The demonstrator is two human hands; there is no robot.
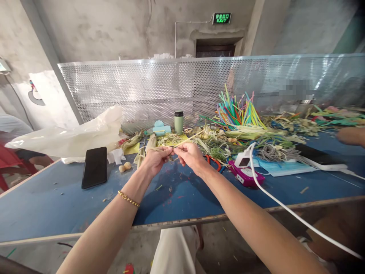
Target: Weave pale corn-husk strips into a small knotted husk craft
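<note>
Strip (192, 136), pale and thin, slanting over blue table (57, 209); I'm pinching it with left hand (156, 159) and right hand (190, 155), fingertips (169, 151) nearly touching. Black phone (95, 167) lying to left, green bottle (178, 124) standing beyond, fibre heap (215, 141) spreading to right.

Between the person's forearms (105, 219) I see room for a hand low over the blue table (176, 203). The black phone (94, 167) obstructs the left, the purple block (245, 177) and white cable (299, 220) the right; ahead, piled husks (241, 133), a green bottle (178, 124) and the perforated screen (159, 83) stand in the way.
</note>
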